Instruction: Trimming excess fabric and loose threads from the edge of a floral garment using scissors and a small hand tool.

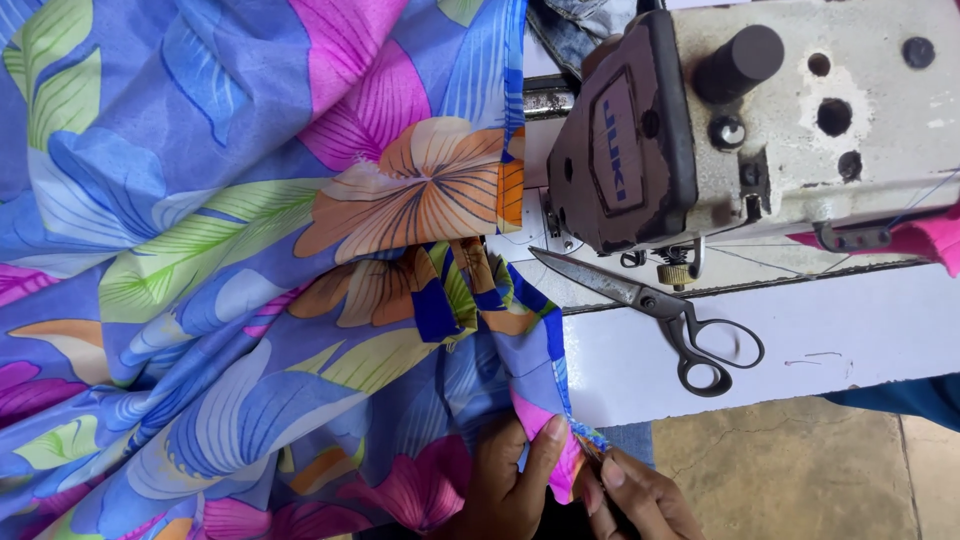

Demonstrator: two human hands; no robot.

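Note:
A large floral fabric in blue, pink, orange and green covers the left of the view and spills off the table edge. My left hand pinches its hemmed edge near the bottom, thumb on top of the cloth. My right hand grips the same edge just to the right, fingers closed on the fold. Both hands are below the table front. The fabric's upper edge lies beside the head of the sewing machine.
Grey metal scissors lie shut on the white table under the machine head. A pink piece of cloth sits at the right edge. Tan floor shows at lower right.

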